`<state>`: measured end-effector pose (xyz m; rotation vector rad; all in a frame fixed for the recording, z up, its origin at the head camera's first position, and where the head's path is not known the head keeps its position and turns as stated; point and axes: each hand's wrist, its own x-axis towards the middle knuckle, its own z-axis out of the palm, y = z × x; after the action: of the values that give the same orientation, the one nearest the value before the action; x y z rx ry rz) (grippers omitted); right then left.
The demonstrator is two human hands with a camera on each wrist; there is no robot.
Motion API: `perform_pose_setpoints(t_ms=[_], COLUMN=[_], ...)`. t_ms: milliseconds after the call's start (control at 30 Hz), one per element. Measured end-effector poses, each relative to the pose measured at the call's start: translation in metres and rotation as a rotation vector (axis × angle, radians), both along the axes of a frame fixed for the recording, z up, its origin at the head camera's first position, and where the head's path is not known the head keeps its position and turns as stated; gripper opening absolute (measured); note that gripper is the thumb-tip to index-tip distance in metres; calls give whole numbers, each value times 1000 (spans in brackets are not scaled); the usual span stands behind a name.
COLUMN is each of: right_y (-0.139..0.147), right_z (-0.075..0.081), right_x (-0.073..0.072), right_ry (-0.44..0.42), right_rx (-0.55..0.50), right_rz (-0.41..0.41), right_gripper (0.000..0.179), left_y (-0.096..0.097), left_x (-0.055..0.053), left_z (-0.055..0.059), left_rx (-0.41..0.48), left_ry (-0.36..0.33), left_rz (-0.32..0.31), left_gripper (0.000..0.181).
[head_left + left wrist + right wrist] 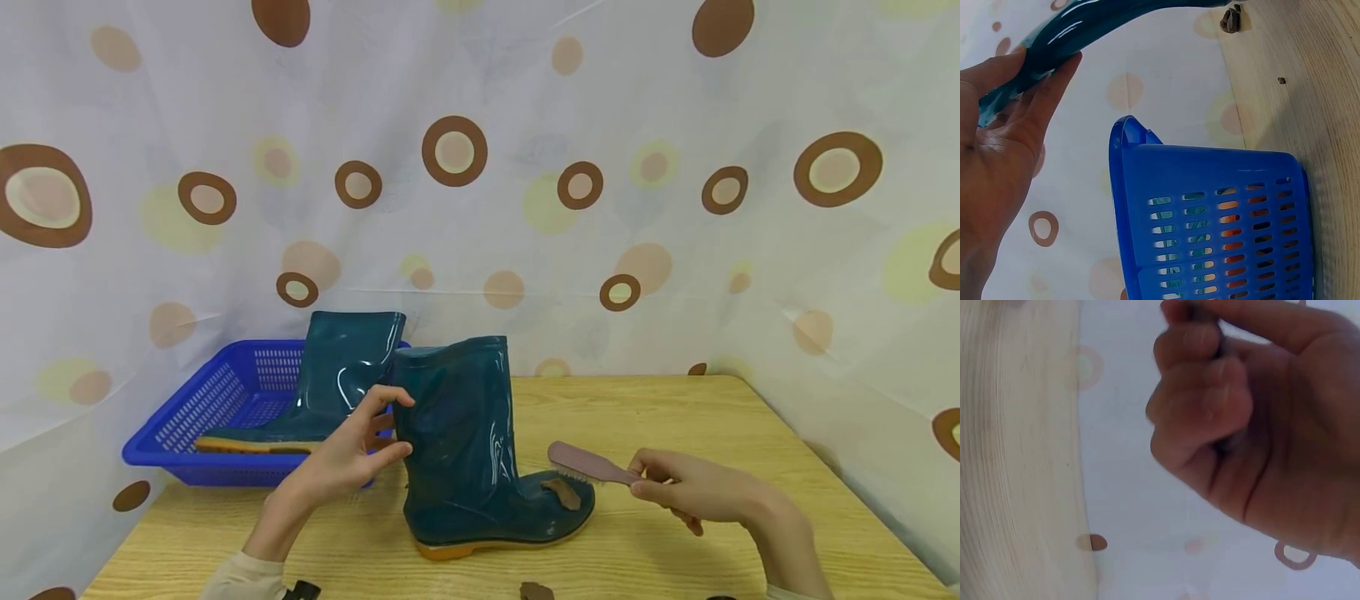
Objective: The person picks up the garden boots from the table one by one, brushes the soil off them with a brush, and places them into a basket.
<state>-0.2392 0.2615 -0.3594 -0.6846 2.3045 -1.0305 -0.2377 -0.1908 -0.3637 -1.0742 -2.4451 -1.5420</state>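
Observation:
A dark green rain boot point(457, 433) stands upright on the table, toe to the right. My left hand point(345, 458) holds its shaft from the back; in the left wrist view, thumb and fingers point(1054, 94) close round the shaft's edge. A flat brown patch point(564, 494), like dried mud, lies on the toe. By its handle my right hand point(697, 487) grips a mauve brush point(588, 462), bristles facing down, its head just above the toe. In the right wrist view the fingers point(1200, 400) curl round the handle, and the brush head is out of frame.
Back left is a blue perforated basket point(187, 417) with a second green boot point(341, 375) leaning in it. A brown piece point(536, 591) lies at the table's front edge. The left wrist view shows small brown lumps point(1230, 20) on the table. A patterned curtain point(480, 250) hangs behind.

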Motion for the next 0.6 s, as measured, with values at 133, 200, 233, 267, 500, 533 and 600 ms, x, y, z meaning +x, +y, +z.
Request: perform_pose_setpoints(t_ms=[133,200,233,267,500,533,600], right_y=[-18,-24,-26,-28,-29,-29,-31], right_z=[-3,-5,-6,-8,-26,-27,-29], right_x=[0,-1,-1,0,4,5,5], right_ry=[-67,-95,-104,-108,-19,16,99], right_rx=[-24,-19,-16,-14,15,23,50], right_rz=[50,47,42,37,6,5,-2], right_gripper=[24,27,28,30,35,36,39], left_y=[-1,0,0,1,4,3,1], left_x=[0,0,0,0,-1,0,0], left_z=[0,0,0,0,-2,-2,-2], left_rx=[-3,1,4,7,12,11,10], left_ry=[-1,1,2,0,-8,-7,-1], left_rz=[2,2,-1,-3,-20,-16,-3], left_gripper=[52,52,52,51,50,50,51])
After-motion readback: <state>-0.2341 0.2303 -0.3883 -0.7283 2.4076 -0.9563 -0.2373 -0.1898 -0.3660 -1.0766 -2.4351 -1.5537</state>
